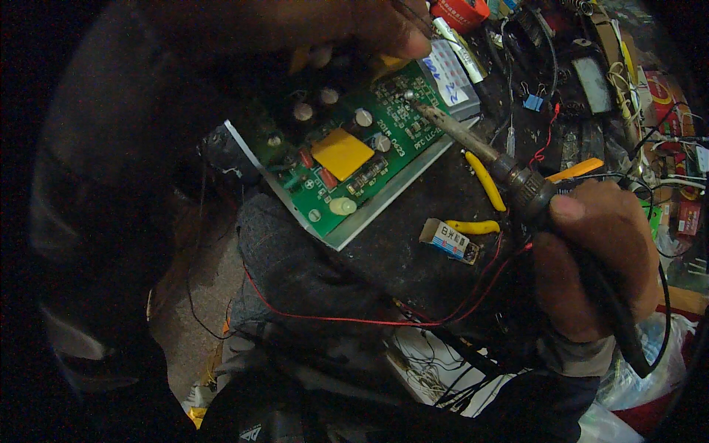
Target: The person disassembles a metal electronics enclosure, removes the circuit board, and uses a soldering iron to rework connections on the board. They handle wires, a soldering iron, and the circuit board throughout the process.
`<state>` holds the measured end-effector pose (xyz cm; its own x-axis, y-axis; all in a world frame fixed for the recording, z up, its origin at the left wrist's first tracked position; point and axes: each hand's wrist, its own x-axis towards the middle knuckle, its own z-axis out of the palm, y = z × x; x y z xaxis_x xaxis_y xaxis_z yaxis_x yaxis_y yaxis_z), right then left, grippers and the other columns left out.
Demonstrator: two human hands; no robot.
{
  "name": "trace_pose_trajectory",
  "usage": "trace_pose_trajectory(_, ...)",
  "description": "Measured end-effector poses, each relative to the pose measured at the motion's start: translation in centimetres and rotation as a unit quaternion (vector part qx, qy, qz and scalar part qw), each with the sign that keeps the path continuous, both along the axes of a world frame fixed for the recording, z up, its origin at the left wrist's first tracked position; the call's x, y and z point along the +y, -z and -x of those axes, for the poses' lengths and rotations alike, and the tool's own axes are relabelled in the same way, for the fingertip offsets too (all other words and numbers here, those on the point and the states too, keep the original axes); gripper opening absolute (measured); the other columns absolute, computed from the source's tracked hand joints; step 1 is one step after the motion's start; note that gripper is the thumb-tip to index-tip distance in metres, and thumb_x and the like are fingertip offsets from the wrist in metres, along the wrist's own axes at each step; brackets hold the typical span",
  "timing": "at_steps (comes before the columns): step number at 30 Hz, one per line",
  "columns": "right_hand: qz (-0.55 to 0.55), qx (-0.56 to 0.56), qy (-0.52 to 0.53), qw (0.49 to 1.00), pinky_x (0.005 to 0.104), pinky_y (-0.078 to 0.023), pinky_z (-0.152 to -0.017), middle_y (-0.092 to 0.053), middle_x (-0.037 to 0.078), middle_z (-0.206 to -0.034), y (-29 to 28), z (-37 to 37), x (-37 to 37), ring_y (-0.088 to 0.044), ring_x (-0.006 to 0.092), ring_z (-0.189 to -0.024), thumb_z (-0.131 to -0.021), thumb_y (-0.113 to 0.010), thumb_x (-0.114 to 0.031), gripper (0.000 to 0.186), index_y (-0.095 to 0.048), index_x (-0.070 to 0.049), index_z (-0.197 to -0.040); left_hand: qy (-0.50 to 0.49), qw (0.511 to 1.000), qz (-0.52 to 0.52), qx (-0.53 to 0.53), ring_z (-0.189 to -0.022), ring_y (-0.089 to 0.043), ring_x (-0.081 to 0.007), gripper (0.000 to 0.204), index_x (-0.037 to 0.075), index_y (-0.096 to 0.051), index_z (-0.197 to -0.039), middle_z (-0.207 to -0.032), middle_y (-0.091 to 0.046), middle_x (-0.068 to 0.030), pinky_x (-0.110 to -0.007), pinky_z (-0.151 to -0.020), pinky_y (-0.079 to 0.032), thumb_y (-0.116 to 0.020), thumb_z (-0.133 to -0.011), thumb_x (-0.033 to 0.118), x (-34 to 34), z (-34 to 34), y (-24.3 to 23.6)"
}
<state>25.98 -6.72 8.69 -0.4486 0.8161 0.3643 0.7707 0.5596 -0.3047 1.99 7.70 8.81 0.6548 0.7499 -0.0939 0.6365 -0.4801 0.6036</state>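
Observation:
My right hand (591, 255) is wrapped round the dark handle of a soldering iron (465, 135). The iron's tip points up and left, at or just over small solder joints near the far right end of a green circuit board (391, 133). That board lies tilted in a shallow metal housing (384, 210) and carries a yellow block-shaped transformer (343, 155) and several round capacitors. Above the board's far edge my left hand (369, 29) has its fingers closed together, with a thin dark strand by the fingertips. What it grips is hard to make out in the shadow.
Right of the board lie yellow-handled pliers (484, 181) and a small open carton (449, 240). A red wire (354, 321) loops along the near table edge. Farther right are a blue binder clip (532, 102), an orange stick (576, 170), tangled cables and small boxes.

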Motion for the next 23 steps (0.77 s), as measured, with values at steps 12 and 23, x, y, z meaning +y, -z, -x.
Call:
trace_pose_trajectory(12, 0.075, -0.021, 0.018, 0.997, 0.0358, -0.046, -0.074, -0.062, 0.015, -0.092, -2.0, 1.7, -0.1, -0.058, 0.0231, -0.081, -0.078, -0.069, -0.006, 0.032, -0.063, 0.000, -0.109, 0.042, 0.983, 0.170, -0.051, -0.078, -0.064, -0.0150, 0.018, 0.005, -0.074, -0.099, -0.091, -0.071, -0.0071, -0.030, -0.072, -0.054, -0.068, -0.091, 0.020, 0.7, -0.1, -1.6)
trace_pose_trajectory(23, 0.084, -0.054, 0.013, 0.995, 0.0349, -0.048, -0.072, -0.063, 0.014, -0.093, -2.0, 2.6, -0.2, -0.060, 0.0230, -0.078, -0.076, -0.072, -0.004, 0.035, -0.065, -0.002, -0.110, 0.062, 0.987, 0.137, -0.058, -0.078, -0.065, -0.0157, 0.018, 0.006, -0.074, -0.100, -0.093, -0.072, -0.0077, -0.032, -0.072, -0.055, -0.067, -0.091, 0.020, 1.2, 0.3, -0.9)
